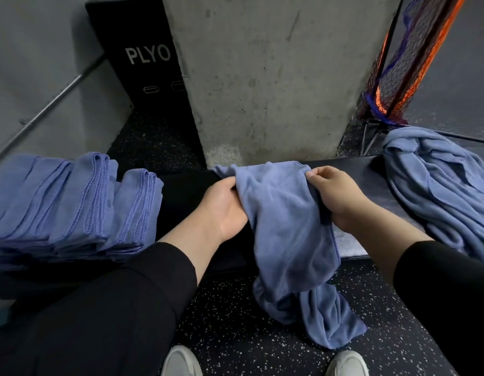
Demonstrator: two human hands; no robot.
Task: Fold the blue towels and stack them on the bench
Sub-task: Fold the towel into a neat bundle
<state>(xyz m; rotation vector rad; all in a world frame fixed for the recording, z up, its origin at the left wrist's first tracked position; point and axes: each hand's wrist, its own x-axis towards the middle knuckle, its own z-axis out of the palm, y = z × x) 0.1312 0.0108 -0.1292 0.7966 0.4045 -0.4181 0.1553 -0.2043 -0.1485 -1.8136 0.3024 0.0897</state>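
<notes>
Towels are in three places here. The bench [186, 202], a dark pad across the middle of the frame, carries all of them. Behind it, in the upper centre, stands a concrete pillar [262, 77], and a black box [143, 58] marked PLYO leans in the upper left. The stack [72, 202] of folded towels fills the left side of the frame, in overlapping layers that lean a little to the left. The pile [438, 191] of unfolded towels lies at the right edge, crumpled, near an orange net [398, 63].

The towel [284, 226] in work is in the centre. Its upper part lies on the bench and its long lower part hangs over the front edge down to the speckled floor [235, 321], just above the two shoes [181, 360] at the bottom.

The left hand [224, 207] is closed on the left edge of this towel. The right hand [335, 196] pinches the right edge near the top corner between thumb and fingers.

I judge that the fold is only at its start, because the cloth is not yet spread flat. The risk is the hanging end: its weight can pull the towel off the bench, and it touches the floor, where it can get dirty or go under a shoe. Also, if the corners are not matched, the fold will be uneven, and the leaning stack may slide when one more is put on it.
</notes>
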